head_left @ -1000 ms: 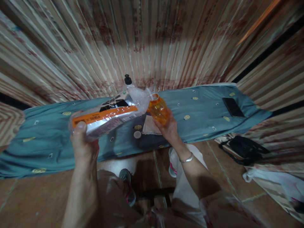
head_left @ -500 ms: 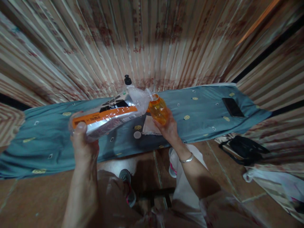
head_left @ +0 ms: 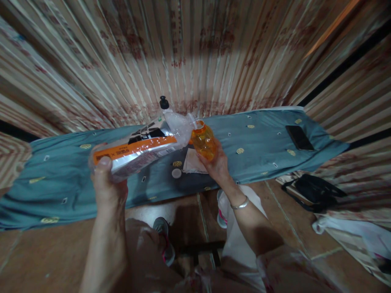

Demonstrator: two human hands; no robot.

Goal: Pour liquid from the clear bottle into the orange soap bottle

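My left hand (head_left: 108,179) is wrapped round the base of a large clear plastic bottle (head_left: 180,129) with an orange, silver and black label. The bottle lies tilted on its side in the air, its neck pointing right. In my right hand (head_left: 217,163) is a small orange translucent bottle (head_left: 204,142), uncapped and leaning slightly. The large bottle's mouth meets the rim of the orange one; whether liquid is flowing I cannot tell. Below them, a round white cap (head_left: 176,173) and a pale flat piece of paper or cloth (head_left: 194,162) lie on the blue-green cloth (head_left: 256,136).
Behind the large bottle stands a black pump or flip top (head_left: 164,102), its body mostly hidden. A dark phone (head_left: 299,137) lies at the cloth's right end. On the tiled floor at right sits a black bag (head_left: 317,191). Striped curtains (head_left: 195,57) hang behind.
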